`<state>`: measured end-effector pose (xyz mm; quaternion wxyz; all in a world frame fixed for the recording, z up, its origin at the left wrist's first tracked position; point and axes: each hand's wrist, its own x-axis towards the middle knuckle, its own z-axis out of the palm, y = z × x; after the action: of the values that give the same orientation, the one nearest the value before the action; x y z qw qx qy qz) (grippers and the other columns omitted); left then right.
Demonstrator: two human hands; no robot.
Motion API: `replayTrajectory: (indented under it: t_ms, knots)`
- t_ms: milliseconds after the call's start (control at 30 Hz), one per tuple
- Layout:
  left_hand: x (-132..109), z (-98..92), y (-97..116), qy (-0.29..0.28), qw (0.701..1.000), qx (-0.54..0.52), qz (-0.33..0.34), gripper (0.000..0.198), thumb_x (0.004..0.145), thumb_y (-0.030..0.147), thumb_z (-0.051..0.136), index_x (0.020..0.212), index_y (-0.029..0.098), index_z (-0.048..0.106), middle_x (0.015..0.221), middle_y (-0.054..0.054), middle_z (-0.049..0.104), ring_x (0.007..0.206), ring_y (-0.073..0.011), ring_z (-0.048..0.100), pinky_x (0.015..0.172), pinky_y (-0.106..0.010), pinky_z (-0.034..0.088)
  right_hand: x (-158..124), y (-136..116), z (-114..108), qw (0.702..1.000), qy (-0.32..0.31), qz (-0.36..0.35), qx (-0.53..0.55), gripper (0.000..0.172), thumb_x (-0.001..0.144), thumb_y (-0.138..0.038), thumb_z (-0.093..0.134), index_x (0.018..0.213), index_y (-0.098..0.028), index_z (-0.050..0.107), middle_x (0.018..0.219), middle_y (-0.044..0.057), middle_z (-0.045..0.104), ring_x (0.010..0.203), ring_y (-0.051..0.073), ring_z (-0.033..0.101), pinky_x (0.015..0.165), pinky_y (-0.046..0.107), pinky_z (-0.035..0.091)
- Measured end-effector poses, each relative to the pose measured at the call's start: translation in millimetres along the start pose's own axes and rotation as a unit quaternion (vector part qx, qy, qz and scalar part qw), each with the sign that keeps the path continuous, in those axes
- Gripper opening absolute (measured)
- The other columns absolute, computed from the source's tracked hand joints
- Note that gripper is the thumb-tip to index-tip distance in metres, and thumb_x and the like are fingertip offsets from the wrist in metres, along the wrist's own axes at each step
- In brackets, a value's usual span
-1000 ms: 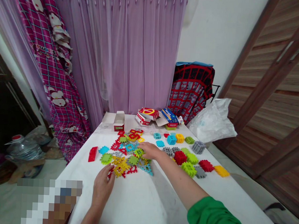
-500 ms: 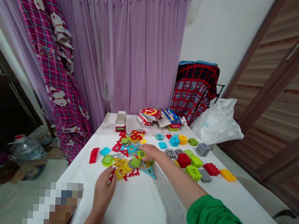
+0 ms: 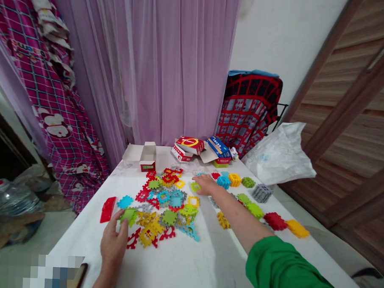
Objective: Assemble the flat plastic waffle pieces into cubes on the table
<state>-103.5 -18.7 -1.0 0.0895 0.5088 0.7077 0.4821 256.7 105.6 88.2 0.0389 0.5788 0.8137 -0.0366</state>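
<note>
A heap of flat, toothed plastic tiles (image 3: 165, 202) in red, yellow, green, blue and grey lies on the white table (image 3: 180, 262). My left hand (image 3: 114, 242) rests flat near the heap's front left edge, fingers stretched toward a green tile (image 3: 129, 214) and a red one (image 3: 133, 239). My right hand (image 3: 206, 185), on a green-sleeved arm, reaches past the heap with its fingers on a light green tile (image 3: 195, 187). Built cubes of the same tiles (image 3: 261, 192) stand to the right of that arm.
A red block (image 3: 107, 209) lies left of the heap. Small cardboard boxes (image 3: 189, 147) and an open box (image 3: 147, 156) sit at the table's far end. A white plastic bag (image 3: 279, 155) hangs over the right edge. Purple curtains, a checked cloth and a wooden door surround the table.
My right hand moved from the heap's middle to its far right side, dragging a light green tile. My left hand slid left along the heap's front edge. The camera shifted slightly.
</note>
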Motion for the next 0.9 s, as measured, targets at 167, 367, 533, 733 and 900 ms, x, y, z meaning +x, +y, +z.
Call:
replayTrajectory:
  t_ms: [167,367,533,733,900]
  knots:
    - [0,-2.8,-4,-0.02,1.0,-0.003,-0.015,0.037,0.084,0.047,0.05,0.111,0.029,0.068,0.12,-0.003,0.072,0.111,-0.0268,0.066,0.093,-0.041,0.053,13,-1,6,1.0,-0.003,-0.006,0.002,0.063,0.072,-0.025,0.071,0.133,-0.023,0.056,0.132,0.013,0.061,0.127,0.031,0.048,0.105,0.044,0.033]
    - [0,-3.1,-4,-0.036,0.999,0.003,-0.012,0.038,0.083,0.046,0.051,0.113,0.029,0.067,0.119,-0.002,0.072,0.108,-0.0257,0.067,0.092,-0.039,0.054,21,-1,9,1.0,-0.013,-0.004,0.012,0.063,0.071,-0.025,0.073,0.133,-0.026,0.058,0.13,0.012,0.063,0.126,0.032,0.05,0.104,0.044,0.036]
    - [1,-1.5,-7,-0.031,1.0,0.003,0.002,0.036,0.083,0.046,0.052,0.11,0.029,0.068,0.117,-0.002,0.073,0.11,-0.0262,0.066,0.095,-0.04,0.053,17,-3,0,1.0,-0.02,-0.008,0.014,0.06,0.071,-0.024,0.072,0.13,-0.027,0.062,0.132,0.011,0.062,0.124,0.032,0.052,0.101,0.042,0.039]
    - [2,-1.5,-5,-0.038,0.999,-0.005,0.004,0.036,0.082,0.046,0.051,0.109,0.028,0.068,0.118,-0.003,0.072,0.109,-0.027,0.066,0.094,-0.041,0.052,-17,-25,-10,0.997,-0.039,-0.059,0.033,0.033,0.084,-0.025,0.058,0.114,-0.028,0.072,0.12,0.005,0.069,0.111,0.024,0.062,0.09,0.03,0.044]
    - [1,1.4,-4,-0.022,1.0,-0.009,-0.02,0.035,0.081,0.045,0.053,0.109,0.029,0.069,0.112,-0.002,0.074,0.102,-0.0262,0.068,0.09,-0.041,0.054,-53,-48,1,0.987,-0.048,-0.139,0.06,0.044,0.08,-0.046,0.066,0.119,-0.028,0.068,0.118,0.005,0.07,0.108,0.025,0.063,0.085,0.029,0.046]
